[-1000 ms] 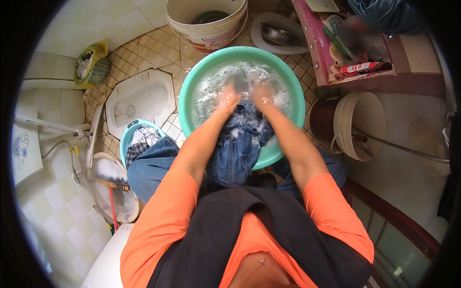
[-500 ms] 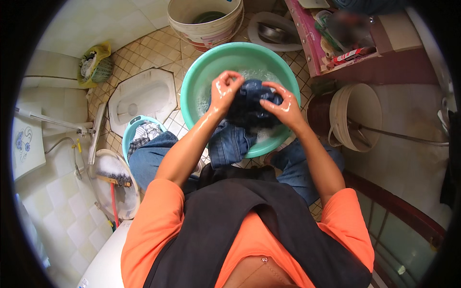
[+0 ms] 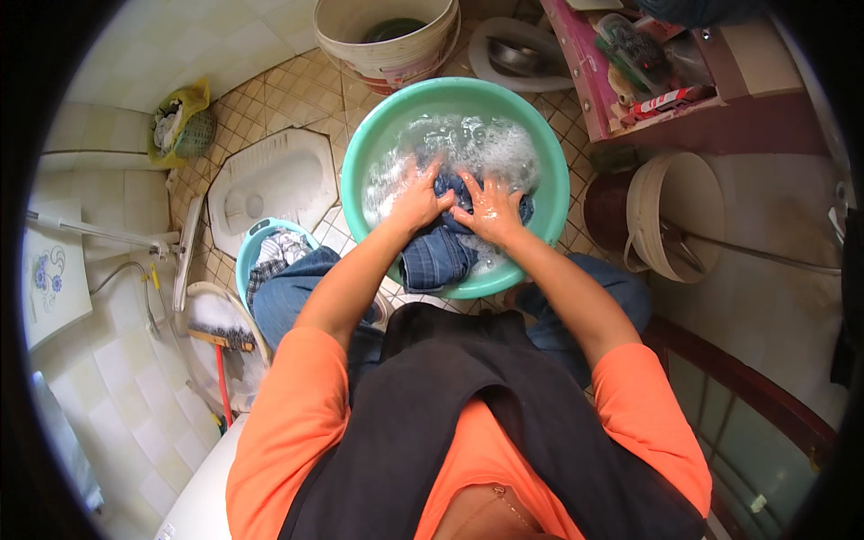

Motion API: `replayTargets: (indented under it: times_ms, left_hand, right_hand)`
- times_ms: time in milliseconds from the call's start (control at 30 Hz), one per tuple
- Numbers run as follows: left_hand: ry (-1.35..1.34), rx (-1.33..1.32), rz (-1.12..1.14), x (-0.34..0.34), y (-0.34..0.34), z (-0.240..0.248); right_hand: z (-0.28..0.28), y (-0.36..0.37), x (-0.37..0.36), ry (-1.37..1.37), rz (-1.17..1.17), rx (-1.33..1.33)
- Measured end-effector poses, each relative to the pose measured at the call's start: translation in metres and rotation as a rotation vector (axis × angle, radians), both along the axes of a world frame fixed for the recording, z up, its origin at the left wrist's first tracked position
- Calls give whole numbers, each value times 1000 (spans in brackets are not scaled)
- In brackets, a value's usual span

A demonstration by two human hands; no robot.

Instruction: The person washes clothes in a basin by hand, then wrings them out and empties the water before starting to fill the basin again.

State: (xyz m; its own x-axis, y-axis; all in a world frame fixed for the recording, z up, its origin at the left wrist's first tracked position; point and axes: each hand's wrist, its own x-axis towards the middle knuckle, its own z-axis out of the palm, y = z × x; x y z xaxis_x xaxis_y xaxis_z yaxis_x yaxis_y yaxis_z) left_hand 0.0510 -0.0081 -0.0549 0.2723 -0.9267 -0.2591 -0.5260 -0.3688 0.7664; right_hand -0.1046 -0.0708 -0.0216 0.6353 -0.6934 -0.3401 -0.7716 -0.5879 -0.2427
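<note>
A round green basin holds sudsy water and a blue denim garment. Part of the denim drapes over the near rim, and the rest lies in the water under my hands. My left hand rests on the cloth's left side, fingers stretched toward the foam, some of them partly under the suds. Beside it, my right hand lies on the denim with its fingers spread. Both hands are open and wet, pressing down on the cloth.
Beyond the basin stands a white bucket. A squat toilet is set in the floor at left, near a light-blue basket of clothes. On the right are another bucket and a pink shelf.
Both hands have come down from above the basin, lowering the bunched denim into the water. My fingers have spread from a grip, and foam now covers more of the surface.
</note>
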Motion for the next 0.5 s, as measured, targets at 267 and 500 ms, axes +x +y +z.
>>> replayTargets:
  times_ms: [267, 500]
  left_hand:
    - [-453, 133, 84, 17, -68, -55]
    - [-94, 92, 364, 43, -77, -6]
  right_hand:
    - [-34, -76, 28, 39, 5, 31]
    - [8, -91, 30, -596, -407, 72]
